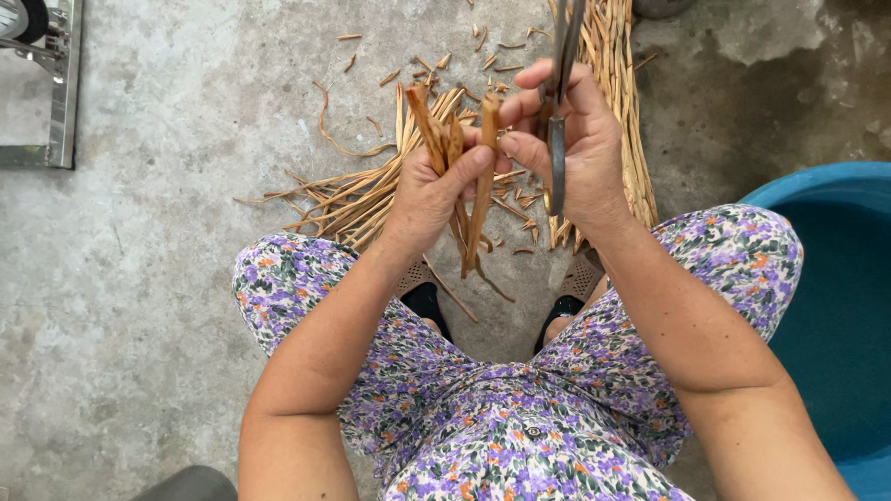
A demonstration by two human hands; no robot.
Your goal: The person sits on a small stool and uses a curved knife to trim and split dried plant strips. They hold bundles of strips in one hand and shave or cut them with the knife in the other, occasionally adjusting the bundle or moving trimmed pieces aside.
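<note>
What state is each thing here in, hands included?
Left hand: closed around a bunch of dried strips, held upright.
Right hand: grips scissors; blades look shut.
Loose strips: scattered on the concrete floor.
Blue tub: upright; contents unclear.

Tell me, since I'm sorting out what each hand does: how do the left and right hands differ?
The left hand grips a bunch of tan strips, thumb across them; the right hand holds dark metal scissors. The left sits lower and nearer the knee; the right is higher, its fingertips touching one strip. Both are bare and meet over the strips on the floor.
</note>
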